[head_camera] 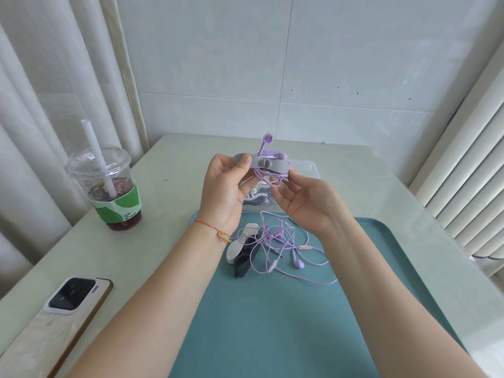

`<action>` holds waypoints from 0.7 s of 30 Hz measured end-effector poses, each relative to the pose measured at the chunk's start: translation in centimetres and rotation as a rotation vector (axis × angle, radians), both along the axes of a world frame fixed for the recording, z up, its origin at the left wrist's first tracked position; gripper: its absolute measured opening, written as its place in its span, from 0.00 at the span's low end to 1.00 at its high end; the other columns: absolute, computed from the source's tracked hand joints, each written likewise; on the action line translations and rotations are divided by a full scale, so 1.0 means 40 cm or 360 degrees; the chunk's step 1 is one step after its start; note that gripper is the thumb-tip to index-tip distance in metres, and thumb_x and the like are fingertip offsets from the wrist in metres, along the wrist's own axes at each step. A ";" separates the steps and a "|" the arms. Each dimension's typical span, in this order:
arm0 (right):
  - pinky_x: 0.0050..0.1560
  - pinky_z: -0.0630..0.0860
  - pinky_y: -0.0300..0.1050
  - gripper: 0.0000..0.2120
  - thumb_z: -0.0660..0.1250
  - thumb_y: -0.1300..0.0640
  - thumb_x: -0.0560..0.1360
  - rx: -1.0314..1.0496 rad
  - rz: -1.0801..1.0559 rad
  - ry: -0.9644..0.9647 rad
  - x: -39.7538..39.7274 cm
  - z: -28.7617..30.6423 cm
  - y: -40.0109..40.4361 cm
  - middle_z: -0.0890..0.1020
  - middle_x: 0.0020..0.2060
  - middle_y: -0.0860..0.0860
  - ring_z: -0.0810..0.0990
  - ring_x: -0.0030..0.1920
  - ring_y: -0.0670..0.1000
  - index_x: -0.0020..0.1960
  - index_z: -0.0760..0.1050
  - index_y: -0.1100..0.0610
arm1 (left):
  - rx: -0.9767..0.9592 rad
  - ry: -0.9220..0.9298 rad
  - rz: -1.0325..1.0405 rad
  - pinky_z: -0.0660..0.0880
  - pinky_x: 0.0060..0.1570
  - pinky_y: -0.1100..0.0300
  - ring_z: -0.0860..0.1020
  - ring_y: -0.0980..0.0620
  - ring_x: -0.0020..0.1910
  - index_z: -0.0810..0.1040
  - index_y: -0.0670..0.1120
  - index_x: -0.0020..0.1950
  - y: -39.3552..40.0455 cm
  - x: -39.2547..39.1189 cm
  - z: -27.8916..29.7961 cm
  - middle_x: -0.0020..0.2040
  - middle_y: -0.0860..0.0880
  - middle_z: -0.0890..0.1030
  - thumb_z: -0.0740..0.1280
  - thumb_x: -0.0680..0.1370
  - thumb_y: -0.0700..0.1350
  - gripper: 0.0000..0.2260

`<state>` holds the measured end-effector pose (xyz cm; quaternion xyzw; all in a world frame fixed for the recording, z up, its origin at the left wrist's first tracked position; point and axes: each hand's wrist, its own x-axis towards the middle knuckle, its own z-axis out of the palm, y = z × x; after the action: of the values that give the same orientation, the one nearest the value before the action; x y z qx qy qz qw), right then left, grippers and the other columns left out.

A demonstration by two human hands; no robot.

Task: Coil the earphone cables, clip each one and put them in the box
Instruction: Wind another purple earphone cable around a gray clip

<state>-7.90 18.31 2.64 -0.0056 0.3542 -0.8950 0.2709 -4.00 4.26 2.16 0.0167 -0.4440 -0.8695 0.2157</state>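
I hold a coiled purple earphone cable above the table, with a grey clip wrapped around the bundle. My left hand pinches the clip's left end between thumb and fingers. My right hand supports the coil from below and the right. One earbud sticks up from the bundle. Another purple earphone cable lies loose and tangled on the teal tray, beside a white clip and a black clip. The clear box stands behind my hands, partly hidden.
A plastic cup of dark drink with a straw and green sleeve stands at the left on the table. A phone lies face down at the front left. Curtains hang at left, a radiator stands at right.
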 end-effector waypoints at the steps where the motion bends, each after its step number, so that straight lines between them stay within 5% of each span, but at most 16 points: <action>1: 0.38 0.82 0.45 0.07 0.60 0.66 0.79 -0.0016 0.0002 -0.0012 0.000 0.000 0.000 0.83 0.38 0.56 0.84 0.37 0.53 0.49 0.77 0.64 | 0.0001 0.0005 -0.0006 0.80 0.48 0.55 0.79 0.44 0.48 0.69 0.43 0.42 0.000 0.000 0.000 0.43 0.43 0.79 0.64 0.79 0.35 0.08; 8: 0.39 0.82 0.45 0.06 0.61 0.65 0.77 -0.0014 0.0012 0.0023 0.003 0.001 0.004 0.83 0.34 0.56 0.84 0.36 0.54 0.45 0.76 0.64 | 0.0006 0.0046 -0.0020 0.80 0.44 0.58 0.80 0.47 0.44 0.69 0.43 0.43 0.002 0.003 0.008 0.41 0.44 0.80 0.64 0.79 0.35 0.08; 12: 0.39 0.82 0.45 0.09 0.61 0.58 0.80 -0.0040 0.0022 0.0038 -0.001 0.001 0.006 0.83 0.37 0.55 0.84 0.37 0.53 0.45 0.76 0.61 | 0.0009 0.0054 -0.0010 0.80 0.45 0.58 0.79 0.44 0.47 0.69 0.43 0.43 0.000 0.001 0.005 0.42 0.44 0.79 0.64 0.79 0.35 0.08; 21: 0.43 0.82 0.43 0.07 0.61 0.61 0.80 -0.0085 -0.0014 0.0057 -0.003 -0.013 -0.006 0.84 0.39 0.56 0.85 0.39 0.52 0.49 0.77 0.63 | 0.0054 0.0021 0.0044 0.80 0.50 0.55 0.78 0.40 0.54 0.69 0.43 0.44 0.006 -0.003 -0.004 0.50 0.37 0.77 0.64 0.79 0.35 0.07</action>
<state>-8.03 18.08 2.13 -0.0274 0.3349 -0.9051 0.2604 -4.13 4.51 1.99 0.0207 -0.4276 -0.8739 0.2303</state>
